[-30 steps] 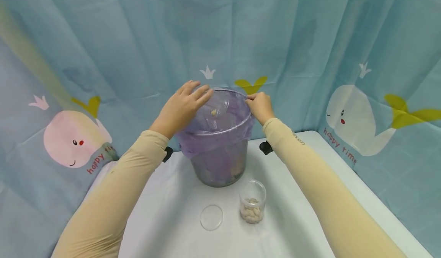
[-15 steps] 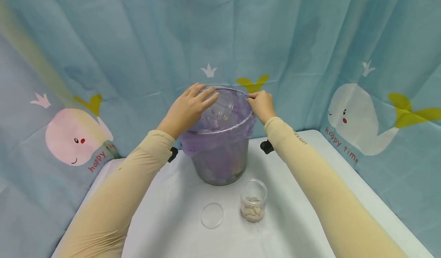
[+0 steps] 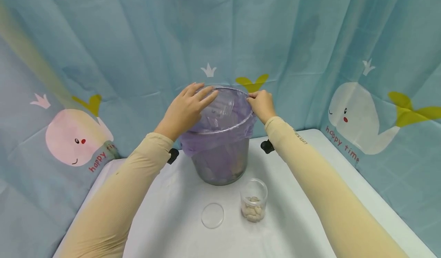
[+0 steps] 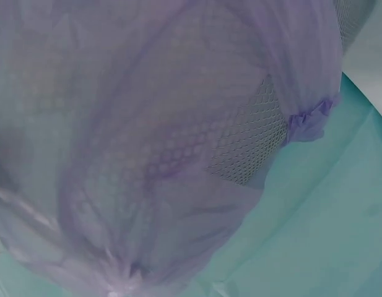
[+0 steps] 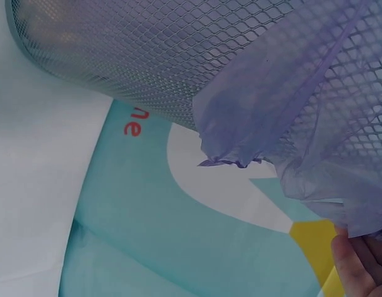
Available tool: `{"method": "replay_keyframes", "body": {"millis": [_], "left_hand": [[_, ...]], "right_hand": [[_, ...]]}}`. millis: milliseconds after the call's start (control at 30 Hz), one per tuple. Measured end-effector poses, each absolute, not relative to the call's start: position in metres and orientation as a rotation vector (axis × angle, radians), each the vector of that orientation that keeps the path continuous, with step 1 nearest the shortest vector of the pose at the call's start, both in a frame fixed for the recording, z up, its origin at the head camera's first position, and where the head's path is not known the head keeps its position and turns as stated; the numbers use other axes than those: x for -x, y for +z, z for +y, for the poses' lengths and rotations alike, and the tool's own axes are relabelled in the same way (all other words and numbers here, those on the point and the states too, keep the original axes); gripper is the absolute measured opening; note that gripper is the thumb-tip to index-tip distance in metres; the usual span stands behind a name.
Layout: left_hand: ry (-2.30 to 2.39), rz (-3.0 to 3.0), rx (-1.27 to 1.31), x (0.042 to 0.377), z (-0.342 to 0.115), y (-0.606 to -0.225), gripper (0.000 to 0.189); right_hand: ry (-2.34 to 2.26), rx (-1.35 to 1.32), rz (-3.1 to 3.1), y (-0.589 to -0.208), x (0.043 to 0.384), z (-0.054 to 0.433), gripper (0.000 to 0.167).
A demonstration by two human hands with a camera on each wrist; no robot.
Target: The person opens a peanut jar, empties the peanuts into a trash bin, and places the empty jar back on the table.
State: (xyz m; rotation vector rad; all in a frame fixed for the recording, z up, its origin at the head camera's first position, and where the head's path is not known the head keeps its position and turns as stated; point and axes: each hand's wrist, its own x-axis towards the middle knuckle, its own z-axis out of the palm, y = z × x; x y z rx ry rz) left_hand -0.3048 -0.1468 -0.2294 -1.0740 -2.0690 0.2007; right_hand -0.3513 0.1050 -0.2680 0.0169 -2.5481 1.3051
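The bin (image 3: 220, 178) stands upright on the white table (image 3: 165, 227), and the two wrist views show that its wall is of metal mesh. A thin purple bag (image 3: 206, 144) lines the bin, and the upper part of it is folded outward over the rim, so that it hangs around the outside.

The right hand (image 3: 262, 105) is at the right side of the bin's rim. It pinches the edge of the bag there, with the fingertips on the plastic; the right wrist view shows these fingers from below. The left hand (image 3: 186, 106) is above the left side of the bin's rim. It grasps a clear cup (image 3: 222, 110), which is tilted within the bin's mouth. The thumb is hidden, and the left wrist view shows only the bag and the mesh, not this hand.

On the near side of the bin, a little to its right, a clear jar (image 3: 254, 191) stands upright without a cover, with pale pieces (image 3: 253, 211) in its lower part. A clear lid (image 3: 213, 216) lies flat in front of the bin, just beside the jar and to its left. Behind the bin hangs a blue curtain (image 3: 220, 28) with printed whales. Both arms wear cream sleeves (image 3: 317, 170), and they reach toward the bin from the near side.
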Motion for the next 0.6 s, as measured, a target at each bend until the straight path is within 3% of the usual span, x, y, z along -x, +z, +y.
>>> {"method": "replay_keyframes", "body": {"millis": [600], "left_hand": [[0.096, -2.033, 0.986, 0.282, -0.176, -0.229, 0.068]], "right_hand": [[1.299, -0.007, -2.538, -0.269, 0.352, 0.104, 0.032]]}}
